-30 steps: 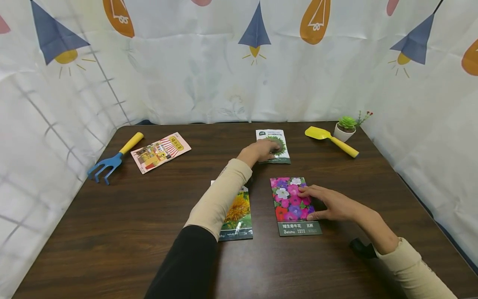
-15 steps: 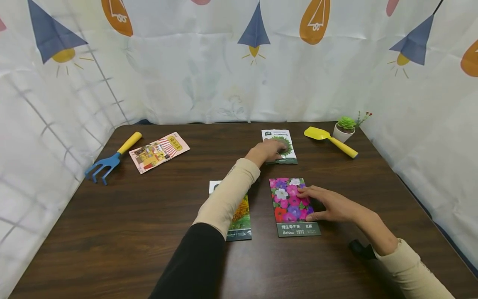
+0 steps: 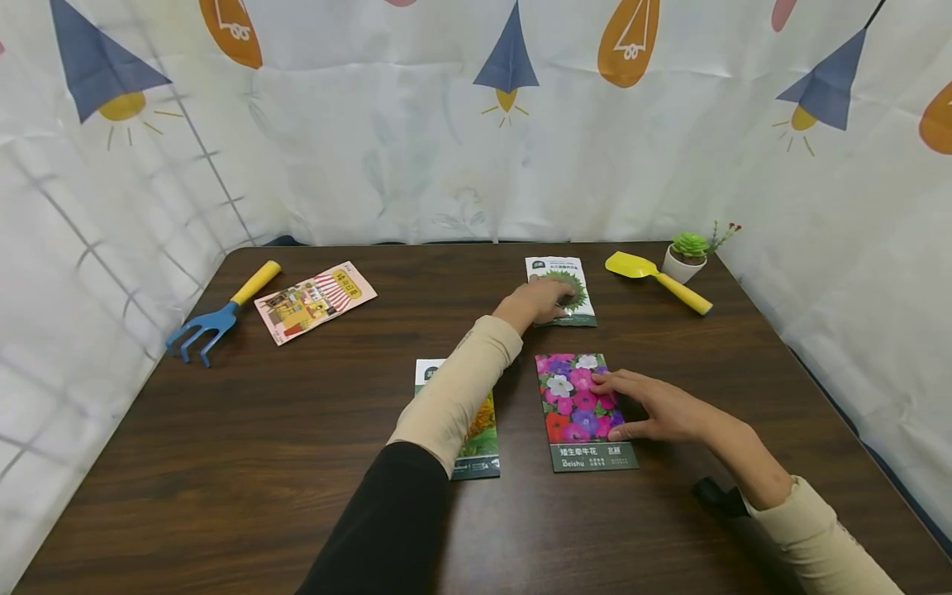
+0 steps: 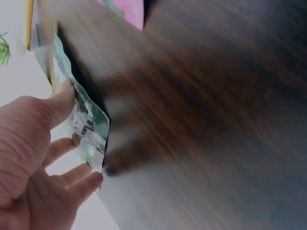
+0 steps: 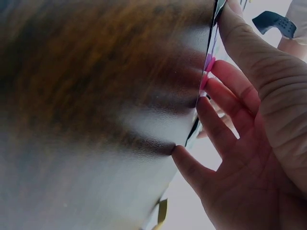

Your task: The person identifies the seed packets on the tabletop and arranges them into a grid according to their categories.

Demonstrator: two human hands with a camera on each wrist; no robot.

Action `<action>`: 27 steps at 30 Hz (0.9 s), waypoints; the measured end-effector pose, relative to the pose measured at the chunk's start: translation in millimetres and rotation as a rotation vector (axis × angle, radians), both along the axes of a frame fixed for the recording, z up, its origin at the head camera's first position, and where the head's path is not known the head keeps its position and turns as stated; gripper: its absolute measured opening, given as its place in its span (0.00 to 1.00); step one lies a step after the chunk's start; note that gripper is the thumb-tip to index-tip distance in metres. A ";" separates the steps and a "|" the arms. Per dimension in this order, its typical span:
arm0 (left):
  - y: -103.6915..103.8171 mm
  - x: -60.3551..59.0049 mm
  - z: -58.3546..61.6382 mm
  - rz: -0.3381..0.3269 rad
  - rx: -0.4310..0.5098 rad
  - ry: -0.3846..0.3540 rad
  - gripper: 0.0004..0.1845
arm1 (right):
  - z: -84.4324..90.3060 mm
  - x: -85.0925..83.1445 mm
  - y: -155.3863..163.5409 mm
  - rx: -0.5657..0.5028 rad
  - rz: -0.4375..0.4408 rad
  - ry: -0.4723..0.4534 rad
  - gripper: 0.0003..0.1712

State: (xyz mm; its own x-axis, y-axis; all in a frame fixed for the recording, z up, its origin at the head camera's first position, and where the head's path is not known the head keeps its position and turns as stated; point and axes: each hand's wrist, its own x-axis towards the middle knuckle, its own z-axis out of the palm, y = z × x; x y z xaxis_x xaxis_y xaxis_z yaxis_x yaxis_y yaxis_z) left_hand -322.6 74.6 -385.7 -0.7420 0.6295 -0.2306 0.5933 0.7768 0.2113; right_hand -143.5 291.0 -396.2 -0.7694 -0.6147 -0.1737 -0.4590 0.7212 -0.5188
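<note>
At the table's far side my left hand [image 3: 534, 302] lies on a white seed packet [image 3: 554, 264] with a round green plant picture. In the left wrist view its thumb touches the packet's dark green edge, and the other fingers are spread over the packet. My right hand [image 3: 662, 405] rests its fingertips on the right side of a seed packet [image 3: 567, 409] with pink and purple flowers. Those fingers [image 5: 221, 127] are spread and fairly straight in the right wrist view. Partly hidden under my left forearm is a yellow-flower seed packet [image 3: 482, 446].
On the left lie a blue hand fork [image 3: 211, 322] with a yellow handle and a pink illustrated packet [image 3: 316, 302]. A yellow trowel [image 3: 660, 281] lies at the back right, beside a small potted succulent [image 3: 684, 260]. Printed curtains [image 3: 431, 165] enclose the table.
The white packet has slid a little to the right under my left hand, its forearm now covering more of the yellow-flower packet. My right hand stays in place on the pink-flower packet.
</note>
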 end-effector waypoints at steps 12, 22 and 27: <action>1.5 0.3 -1.6 0.014 -0.001 0.015 0.27 | -4.3 0.1 2.4 -0.028 0.015 0.041 0.37; -9.3 -1.0 6.0 -0.012 0.020 0.017 0.26 | -1.2 -1.0 -0.8 0.007 -0.024 -0.027 0.38; -18.4 -5.5 12.9 -0.012 0.018 0.009 0.27 | -2.9 -1.0 1.0 0.006 -0.025 -0.027 0.39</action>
